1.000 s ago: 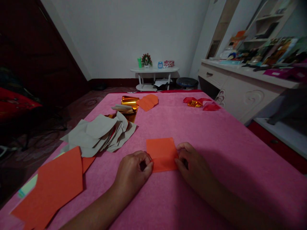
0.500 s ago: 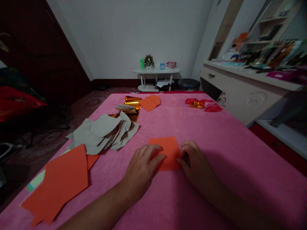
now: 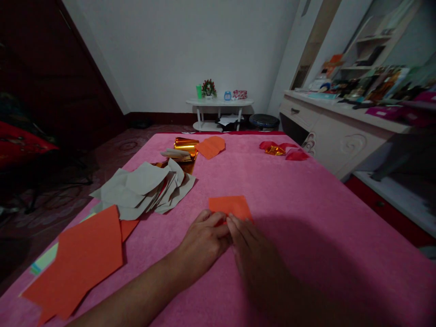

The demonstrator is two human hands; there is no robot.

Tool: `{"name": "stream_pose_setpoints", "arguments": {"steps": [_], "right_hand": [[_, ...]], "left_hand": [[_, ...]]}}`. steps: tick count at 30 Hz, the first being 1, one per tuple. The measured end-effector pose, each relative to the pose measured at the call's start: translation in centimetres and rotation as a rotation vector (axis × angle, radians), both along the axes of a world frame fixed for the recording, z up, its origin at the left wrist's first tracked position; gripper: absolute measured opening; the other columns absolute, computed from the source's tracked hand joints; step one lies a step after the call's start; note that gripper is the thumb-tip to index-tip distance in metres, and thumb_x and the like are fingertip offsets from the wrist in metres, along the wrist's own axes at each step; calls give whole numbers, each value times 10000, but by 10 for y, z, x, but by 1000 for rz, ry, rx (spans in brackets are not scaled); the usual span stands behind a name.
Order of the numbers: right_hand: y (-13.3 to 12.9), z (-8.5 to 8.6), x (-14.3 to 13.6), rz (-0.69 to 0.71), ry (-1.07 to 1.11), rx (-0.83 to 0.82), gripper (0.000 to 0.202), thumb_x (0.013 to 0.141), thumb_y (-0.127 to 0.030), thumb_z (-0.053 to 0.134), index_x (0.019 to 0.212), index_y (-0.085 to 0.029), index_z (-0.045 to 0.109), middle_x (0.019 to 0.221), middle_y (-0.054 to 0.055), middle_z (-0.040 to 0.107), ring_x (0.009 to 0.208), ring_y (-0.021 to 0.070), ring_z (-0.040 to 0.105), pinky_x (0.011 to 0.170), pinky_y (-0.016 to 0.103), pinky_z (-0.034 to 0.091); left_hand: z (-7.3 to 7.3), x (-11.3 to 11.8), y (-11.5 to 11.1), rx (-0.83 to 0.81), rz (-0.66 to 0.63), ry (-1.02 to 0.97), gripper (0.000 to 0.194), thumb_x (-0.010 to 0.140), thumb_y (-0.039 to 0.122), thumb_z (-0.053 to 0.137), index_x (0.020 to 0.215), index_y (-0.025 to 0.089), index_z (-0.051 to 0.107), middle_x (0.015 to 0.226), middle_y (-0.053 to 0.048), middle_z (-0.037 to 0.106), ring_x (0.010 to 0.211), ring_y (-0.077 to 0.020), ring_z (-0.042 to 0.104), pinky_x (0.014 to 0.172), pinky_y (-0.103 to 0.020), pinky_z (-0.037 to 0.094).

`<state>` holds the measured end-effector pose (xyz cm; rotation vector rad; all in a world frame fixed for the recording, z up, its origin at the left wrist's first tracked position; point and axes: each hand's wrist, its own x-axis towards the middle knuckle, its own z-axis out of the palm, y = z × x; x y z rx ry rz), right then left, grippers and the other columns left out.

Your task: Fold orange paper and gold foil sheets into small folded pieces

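A small four-sided piece of orange paper [image 3: 233, 203] lies flat on the pink cloth, its far part showing. My left hand [image 3: 207, 236] rests over its near left part, fingers bent and closed at the paper. From the right, my right hand [image 3: 254, 247] lies over the near right part, fingers held together and tips touching those of my left hand. Both hands hide the paper's near edge, so I cannot tell whether it is folded there.
Large orange sheets [image 3: 86, 259] lie at the left edge, with a pile of grey-backed cut pieces [image 3: 139, 186] behind them. Farther back are a shiny gold roll [image 3: 185, 146] and an orange cutout [image 3: 211, 147]. Red and gold pieces [image 3: 294, 154] lie at the far right.
My right hand has moved left across the paper to meet my left fingertips. Both hands now cover the near part of the sheet. The view has shifted slightly.
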<state>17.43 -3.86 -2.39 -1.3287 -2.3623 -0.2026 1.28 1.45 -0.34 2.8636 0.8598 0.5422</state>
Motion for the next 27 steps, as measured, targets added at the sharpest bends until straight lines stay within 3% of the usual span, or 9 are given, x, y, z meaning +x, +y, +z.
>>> {"name": "stream_pose_setpoints", "arguments": {"steps": [3, 7, 13, 17, 20, 24, 27], "right_hand": [[-9, -5, -6, -34, -48, -89, 570, 777, -92, 425, 1335, 24, 407, 1384, 251, 445, 1297, 322, 411, 997, 484, 461], [-15, 1, 13, 4, -139, -154, 583, 822, -290, 495, 1289, 59, 477, 1364, 297, 437, 1272, 385, 423, 977, 530, 462], [-25, 3, 39, -56, -117, -131, 657, 817, -380, 526, 1366, -34, 426, 1420, 232, 396, 1304, 342, 398, 1018, 512, 426], [-26, 0, 37, -44, -111, -86, 644, 823, -391, 524, 1362, -50, 435, 1408, 227, 418, 1301, 341, 403, 1015, 521, 421], [-23, 0, 35, -25, -144, -39, 613, 844, -437, 499, 1308, -37, 500, 1357, 240, 478, 1267, 351, 447, 1002, 526, 428], [-23, 0, 38, -12, -205, -11, 622, 855, -476, 474, 1268, -14, 534, 1309, 248, 526, 1205, 356, 512, 954, 513, 472], [-27, -2, 48, -48, -211, 11, 672, 841, -503, 490, 1290, -3, 506, 1317, 256, 516, 1195, 369, 516, 928, 518, 487]], "left_hand": [[-4, -7, -2, 17, -22, 36, 201, 920, 296, 501, 1039, 273, 661, 997, 2, 702, 1061, -205, 505, 815, -364, 322], [-4, -19, -10, 32, 22, 86, 388, 908, 202, 474, 1288, 276, 510, 1245, -9, 622, 1135, -239, 469, 829, -396, 317], [4, -38, -25, 57, 156, 140, 426, 858, 161, 476, 1275, 238, 524, 1281, -33, 600, 1129, -264, 496, 821, -425, 344], [17, -32, -33, 96, 188, 153, 328, 869, 181, 463, 1165, 194, 605, 1255, -73, 609, 1187, -293, 474, 925, -472, 332], [20, -14, -38, 115, 150, 109, 393, 919, 324, 433, 1269, 174, 530, 1349, -77, 536, 1274, -284, 417, 1050, -480, 269], [5, 3, -45, 41, 44, 126, 724, 868, 609, 384, 1372, 90, 409, 1412, -146, 449, 1325, -291, 376, 1109, -442, 263], [-8, -3, -50, 13, 113, 151, 725, 868, 602, 392, 1374, 83, 411, 1435, -174, 395, 1326, -311, 373, 1093, -434, 309]]}}
